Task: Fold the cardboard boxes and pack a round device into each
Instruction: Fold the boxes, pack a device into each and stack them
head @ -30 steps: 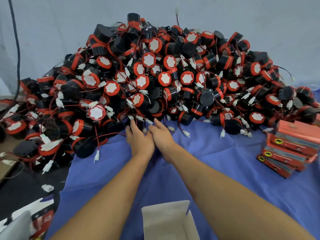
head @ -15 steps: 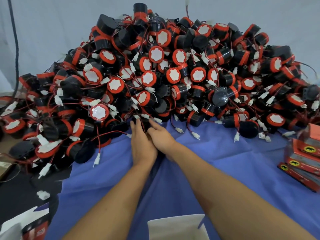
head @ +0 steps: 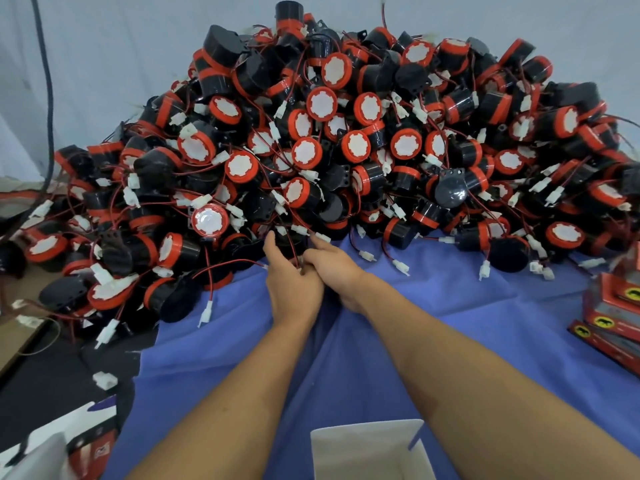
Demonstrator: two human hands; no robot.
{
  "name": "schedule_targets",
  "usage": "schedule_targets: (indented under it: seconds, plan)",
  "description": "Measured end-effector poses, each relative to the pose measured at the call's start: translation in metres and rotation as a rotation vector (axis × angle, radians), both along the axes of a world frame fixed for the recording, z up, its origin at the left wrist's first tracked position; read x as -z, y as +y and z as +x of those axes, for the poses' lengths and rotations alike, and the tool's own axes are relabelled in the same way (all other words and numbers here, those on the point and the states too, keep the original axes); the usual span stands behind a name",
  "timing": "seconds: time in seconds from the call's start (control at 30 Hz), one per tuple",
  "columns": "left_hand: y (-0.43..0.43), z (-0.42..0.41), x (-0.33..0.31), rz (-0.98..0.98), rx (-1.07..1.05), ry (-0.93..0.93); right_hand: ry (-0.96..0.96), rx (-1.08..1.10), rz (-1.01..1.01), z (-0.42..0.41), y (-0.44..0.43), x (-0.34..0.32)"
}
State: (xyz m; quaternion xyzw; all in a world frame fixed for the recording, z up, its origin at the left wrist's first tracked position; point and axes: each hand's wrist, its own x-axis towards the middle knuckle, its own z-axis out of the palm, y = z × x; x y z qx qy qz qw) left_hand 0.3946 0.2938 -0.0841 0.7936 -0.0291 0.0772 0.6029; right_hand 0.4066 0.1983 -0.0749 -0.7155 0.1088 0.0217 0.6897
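The left hand (head: 294,285) and right hand (head: 337,271) lie side by side, touching, backs up, at the foot of the pile (head: 346,150). Both arms stretch in from 6 o'clock. The left hand's fingers (head: 270,242) reach toward 12 o'clock against a black device (head: 291,244) at the pile's lower edge. The right forefinger points toward 11 o'clock, its tip just beside a white plug (head: 323,237). A thin red-and-black wire (head: 297,259) runs down into the gap between the two hands. The other fingertips are hidden under the hands and among the wires, so I cannot tell whether either hand grips anything or only touches it.

The pile is made of round black drums with red rings and white faces, tangled in thin wires that end in white plugs. It spreads from 9 o'clock through 12 to 3 o'clock of the hands and rises before a pale wall (head: 104,64). A dark cable (head: 46,98) hangs down the wall at 10 o'clock.

A blue cloth (head: 433,323) lies under the hands and arms. At 6 o'clock, between the forearms, stands an open box (head: 363,452), white inside and cut off by the bottom edge. At 3 o'clock, at the right edge, a stack of red boxes (head: 613,317) with yellow ovals lies on the cloth.
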Motion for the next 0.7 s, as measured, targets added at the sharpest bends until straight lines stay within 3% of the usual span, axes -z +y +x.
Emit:
schedule_targets:
  seconds: [0.2,0.33,0.57,0.7]
  plan:
    - [-0.002,0.008,-0.004,0.019,0.058,0.095,0.051,-0.077,-0.020,0.008,-0.006,-0.007]
    - [-0.001,0.007,-0.003,0.003,0.037,0.063,0.023,-0.073,-0.064,0.013,-0.005,-0.009]
    - [0.002,0.002,0.003,-0.030,-0.031,-0.080,-0.129,0.134,-0.021,0.000,-0.004,0.005]
    - [0.004,-0.005,0.002,-0.063,0.015,-0.106,-0.157,0.197,0.145,-0.020,-0.002,0.005]
